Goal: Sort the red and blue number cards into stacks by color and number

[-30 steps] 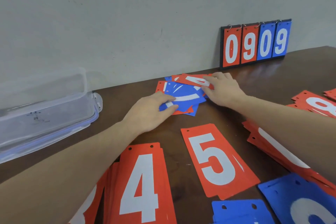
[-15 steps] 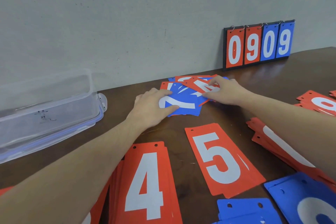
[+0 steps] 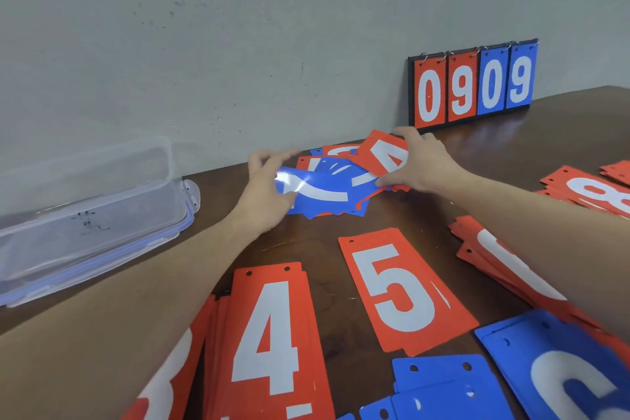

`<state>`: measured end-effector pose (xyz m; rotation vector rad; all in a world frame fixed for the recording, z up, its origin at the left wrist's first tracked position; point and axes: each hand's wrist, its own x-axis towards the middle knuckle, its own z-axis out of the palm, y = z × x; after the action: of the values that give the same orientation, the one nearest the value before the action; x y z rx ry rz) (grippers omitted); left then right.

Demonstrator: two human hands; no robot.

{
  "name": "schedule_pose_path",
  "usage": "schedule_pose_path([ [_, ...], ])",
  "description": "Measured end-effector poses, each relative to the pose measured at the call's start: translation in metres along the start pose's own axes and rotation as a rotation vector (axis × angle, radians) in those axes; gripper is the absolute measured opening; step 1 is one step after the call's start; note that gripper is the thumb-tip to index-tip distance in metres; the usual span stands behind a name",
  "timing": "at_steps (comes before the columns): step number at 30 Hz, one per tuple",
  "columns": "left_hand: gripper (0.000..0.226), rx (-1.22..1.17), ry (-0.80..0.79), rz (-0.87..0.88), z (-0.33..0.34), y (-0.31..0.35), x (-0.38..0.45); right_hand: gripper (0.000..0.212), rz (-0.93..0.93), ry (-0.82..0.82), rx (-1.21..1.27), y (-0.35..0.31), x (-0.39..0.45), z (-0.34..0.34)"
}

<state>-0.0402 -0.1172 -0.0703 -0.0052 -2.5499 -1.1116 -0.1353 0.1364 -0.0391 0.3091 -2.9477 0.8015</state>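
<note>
A mixed pile of red and blue cards point(image 3: 341, 211) lies by the wall at the middle of the brown table point(image 3: 306, 242). My left hand point(image 3: 266, 191) grips the left end of the pile's top blue card point(image 3: 327, 187), thumb on its face. My right hand point(image 3: 422, 164) holds a red 4 card point(image 3: 385, 155) tilted up off the pile's right side. Sorted cards lie nearer me: a red 4 stack point(image 3: 272, 334), a single red 5 point(image 3: 399, 286), a red stack point(image 3: 504, 259) under my right forearm, a red 8 stack point(image 3: 593, 191) and blue stacks point(image 3: 443, 385).
A clear plastic container point(image 3: 92, 201) sits at the left by the wall. A small flip scoreboard point(image 3: 472, 85) reading 0909 leans against the wall at the back right. Another blue stack point(image 3: 562, 368) lies at the bottom right and a red card point(image 3: 163, 385) at the bottom left.
My right hand has lifted the red 4 card up off the pile. My left hand went from lying flat on the blue card to gripping its left end.
</note>
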Motion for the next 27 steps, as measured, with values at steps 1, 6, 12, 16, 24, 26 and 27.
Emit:
schedule_pose_path([
  [1, 0.073, -0.047, 0.026, -0.04, -0.002, 0.0, 0.0, 0.092, 0.0, 0.028, 0.036, 0.001, -0.004, -0.002],
  [6, 0.072, -0.503, 0.12, -0.256, -0.015, 0.012, -0.015, 0.053, -0.011, 0.119, 0.224, -0.002, -0.031, -0.018],
  [12, 0.022, -0.754, 0.12, -0.37, -0.041, 0.04, -0.05, 0.036, 0.054, -0.008, 0.535, -0.016, -0.077, -0.045],
  [16, 0.01, -0.748, 0.116, -0.353, -0.062, 0.053, -0.079, 0.028, 0.082, -0.076, 0.611, -0.025, -0.113, -0.054],
  [24, 0.029, -0.702, -0.011, -0.352, -0.104, 0.07, -0.14, 0.052, 0.122, -0.232, 0.723, -0.034, -0.172, -0.056],
  [26, 0.034, -0.673, -0.059, -0.358, -0.11, 0.072, -0.157, 0.077, 0.107, -0.261, 0.727, -0.036, -0.186, -0.056],
  [27, 0.035, -0.66, -0.073, -0.364, -0.112, 0.073, -0.165, 0.09, 0.093, -0.278, 0.725, -0.036, -0.192, -0.056],
])
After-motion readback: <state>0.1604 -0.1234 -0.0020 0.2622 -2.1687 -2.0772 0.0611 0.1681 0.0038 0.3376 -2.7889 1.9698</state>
